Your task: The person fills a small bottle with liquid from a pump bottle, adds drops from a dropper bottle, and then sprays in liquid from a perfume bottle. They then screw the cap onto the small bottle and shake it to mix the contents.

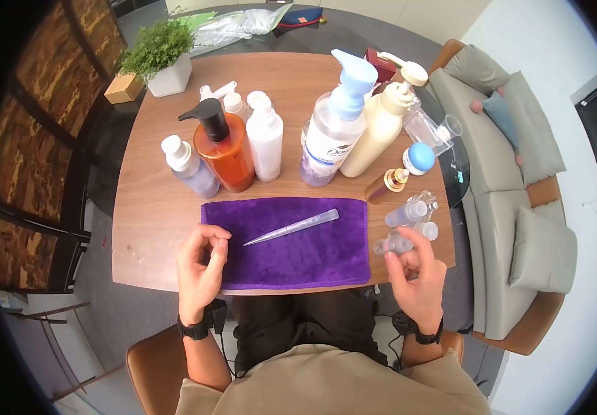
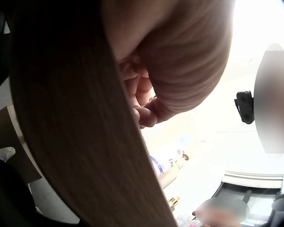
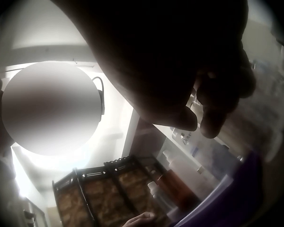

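A translucent tapered tube [image 1: 293, 227] lies slantwise on the purple cloth [image 1: 298, 266], its narrow end toward the lower left. My left hand [image 1: 203, 266] is at the cloth's left edge, fingers loosely curled, with nothing visible in them. Beside the small clear bottles [image 1: 415, 210] on the right is my right hand [image 1: 419, 280], thumb and index finger apart and holding nothing that shows. It partly hides one bottle. The left wrist view shows the curled fingers [image 2: 144, 116] of the left hand; the right hand [image 3: 180, 61] is dark in the right wrist view.
Behind the cloth stand an amber pump bottle [image 1: 235, 162], a white bottle [image 1: 266, 142], a blue-topped pump bottle [image 1: 326, 142] and a cream pump bottle [image 1: 374, 135]. A blue-lidded jar [image 1: 419, 158] and a gold-capped bottle [image 1: 386, 186] stand at the right. A potted plant [image 1: 169, 77] is back left.
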`<action>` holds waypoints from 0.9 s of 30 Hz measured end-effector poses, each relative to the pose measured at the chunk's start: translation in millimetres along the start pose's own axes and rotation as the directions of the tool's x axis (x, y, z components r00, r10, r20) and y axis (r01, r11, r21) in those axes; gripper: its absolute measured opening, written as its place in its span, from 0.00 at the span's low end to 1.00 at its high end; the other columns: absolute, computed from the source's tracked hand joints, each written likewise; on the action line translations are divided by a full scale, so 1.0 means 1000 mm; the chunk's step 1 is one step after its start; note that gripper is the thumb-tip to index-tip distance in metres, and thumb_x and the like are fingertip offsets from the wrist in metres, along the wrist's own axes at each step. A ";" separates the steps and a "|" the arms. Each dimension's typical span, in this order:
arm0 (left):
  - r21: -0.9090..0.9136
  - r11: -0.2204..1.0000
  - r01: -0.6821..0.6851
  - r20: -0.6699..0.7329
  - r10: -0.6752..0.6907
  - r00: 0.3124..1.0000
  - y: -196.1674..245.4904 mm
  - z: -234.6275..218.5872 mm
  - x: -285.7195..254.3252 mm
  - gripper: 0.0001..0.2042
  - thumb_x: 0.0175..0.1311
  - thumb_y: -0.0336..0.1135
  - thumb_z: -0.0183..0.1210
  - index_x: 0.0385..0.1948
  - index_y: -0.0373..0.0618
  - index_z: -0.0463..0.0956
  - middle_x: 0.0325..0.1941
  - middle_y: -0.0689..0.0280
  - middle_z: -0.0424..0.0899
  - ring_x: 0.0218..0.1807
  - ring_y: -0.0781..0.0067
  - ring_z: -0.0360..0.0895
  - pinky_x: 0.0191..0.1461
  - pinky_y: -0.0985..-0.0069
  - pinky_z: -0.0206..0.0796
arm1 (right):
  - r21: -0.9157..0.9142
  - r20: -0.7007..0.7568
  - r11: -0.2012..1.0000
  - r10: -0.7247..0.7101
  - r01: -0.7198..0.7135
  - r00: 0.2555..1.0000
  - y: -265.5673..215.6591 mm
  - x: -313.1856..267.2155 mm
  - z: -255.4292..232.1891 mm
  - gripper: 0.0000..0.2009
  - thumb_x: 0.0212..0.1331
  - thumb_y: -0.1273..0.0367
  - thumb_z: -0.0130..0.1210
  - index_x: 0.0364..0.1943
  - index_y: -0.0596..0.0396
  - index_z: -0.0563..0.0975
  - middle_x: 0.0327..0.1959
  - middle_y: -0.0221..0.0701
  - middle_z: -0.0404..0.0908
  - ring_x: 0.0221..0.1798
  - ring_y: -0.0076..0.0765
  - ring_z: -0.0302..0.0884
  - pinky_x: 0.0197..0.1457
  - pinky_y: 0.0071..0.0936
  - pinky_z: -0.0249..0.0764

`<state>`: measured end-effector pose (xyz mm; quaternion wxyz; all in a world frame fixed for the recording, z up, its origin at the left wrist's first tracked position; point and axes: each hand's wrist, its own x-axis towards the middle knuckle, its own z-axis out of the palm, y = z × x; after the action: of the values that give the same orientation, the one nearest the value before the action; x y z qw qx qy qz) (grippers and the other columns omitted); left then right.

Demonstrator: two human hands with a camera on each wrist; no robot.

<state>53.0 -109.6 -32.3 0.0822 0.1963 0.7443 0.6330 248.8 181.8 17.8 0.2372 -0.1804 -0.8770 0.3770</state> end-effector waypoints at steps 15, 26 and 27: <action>0.043 0.999 -0.005 -0.003 0.005 1.000 -0.001 -0.001 -0.001 0.04 0.76 0.21 0.59 0.45 0.38 0.81 0.29 0.75 0.76 0.31 0.86 0.72 0.36 0.82 0.64 | -0.028 -0.013 1.000 -0.010 0.010 1.000 0.002 -0.005 0.000 0.16 0.66 0.78 0.69 0.57 0.58 0.82 0.15 0.30 0.75 0.16 0.22 0.74 0.24 0.23 0.68; -0.004 1.000 -0.003 -0.004 0.003 1.000 -0.006 -0.002 -0.001 0.03 0.71 0.25 0.65 0.43 0.38 0.84 0.31 0.73 0.80 0.32 0.85 0.72 0.38 0.81 0.64 | -0.021 -0.131 0.970 -0.245 0.244 0.961 -0.011 -0.003 0.000 0.16 0.56 0.74 0.79 0.46 0.59 0.84 0.27 0.30 0.88 0.22 0.21 0.80 0.25 0.20 0.73; 0.029 0.999 -0.029 0.003 0.029 1.000 -0.007 -0.002 -0.002 0.06 0.68 0.26 0.69 0.43 0.39 0.85 0.32 0.72 0.80 0.33 0.84 0.72 0.38 0.80 0.64 | -0.018 -0.132 0.960 -0.280 0.281 0.951 -0.015 -0.002 0.006 0.15 0.56 0.73 0.79 0.45 0.59 0.84 0.29 0.31 0.88 0.23 0.21 0.81 0.25 0.19 0.74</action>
<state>52.6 -113.1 -38.6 0.0710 0.2090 0.7504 0.6231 244.6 167.8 25.0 0.3463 -0.0786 -0.8757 0.3272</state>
